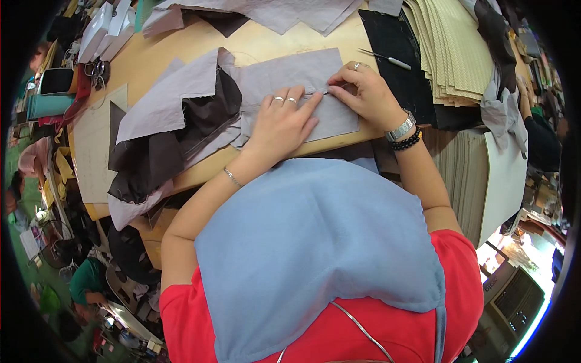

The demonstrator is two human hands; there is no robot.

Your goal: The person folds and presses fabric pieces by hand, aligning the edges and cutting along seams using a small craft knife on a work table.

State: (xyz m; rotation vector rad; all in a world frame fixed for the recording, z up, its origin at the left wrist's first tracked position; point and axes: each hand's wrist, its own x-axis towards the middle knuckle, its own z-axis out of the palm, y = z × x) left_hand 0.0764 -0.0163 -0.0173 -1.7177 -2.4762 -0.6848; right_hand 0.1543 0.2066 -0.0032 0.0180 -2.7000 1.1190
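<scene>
A piece of grey cloth (333,124) lies flat on the wooden table, with a seam line running across it. My left hand (281,121) rests on this cloth, fingers stretched out and the index finger reaching along the seam. Just right of that fingertip, my right hand (366,94) has thumb and index finger pinched together at the seam, where a small dark line shows. The exact bit between those fingertips is partly hidden. To the left, a crumpled bundle of grey and dark brown cloth (175,130) joins the flat piece and hangs over the table's front edge.
An awl-like tool with a grey handle (399,63) lies on black material (387,36). Stacked yellowish patterned sheets (451,54) stand at right. More grey cloth (272,13) lies at the back. Scissors (97,71) and white boxes (109,30) are at left.
</scene>
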